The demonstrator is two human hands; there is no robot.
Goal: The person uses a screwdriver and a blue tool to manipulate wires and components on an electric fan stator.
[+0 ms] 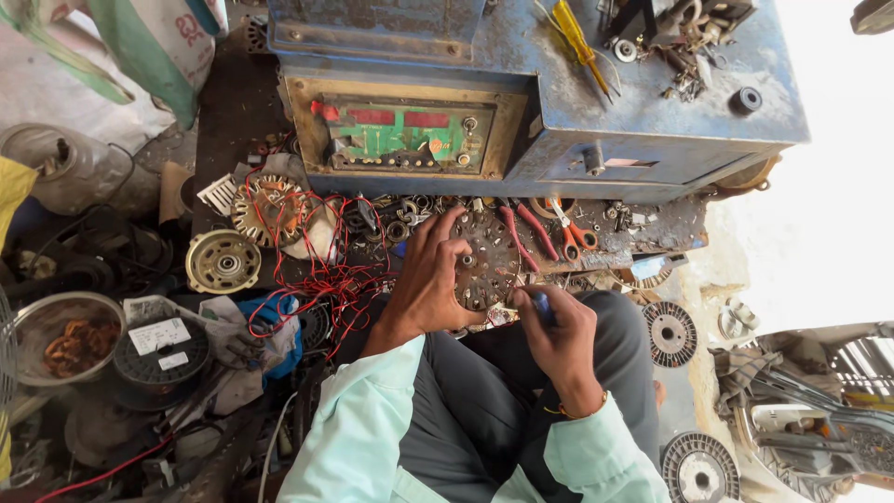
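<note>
Two bare hands at work over a round metal stator plate (484, 263), propped on the lap against the cluttered bench edge. Nearest the camera, right hand (557, 337) clenched around a small blue-handled tool (543, 308), tip just at the plate's lower right rim. Left hand (430, 275) spread open across the plate's left side, fingers pressing its face, grasping nothing else. Left of the plate, a tangle of red wire (321, 270) and a copper-wound coil (270, 210); farther left, a pale metal hub (222, 262). Just right of the plate, red-handled pliers (526, 233) and orange scissors (573, 233). Beyond the plate, a worn blue machine (652, 112) with a green and red panel (402, 138); on top, a yellow screwdriver (579, 42).
</note>
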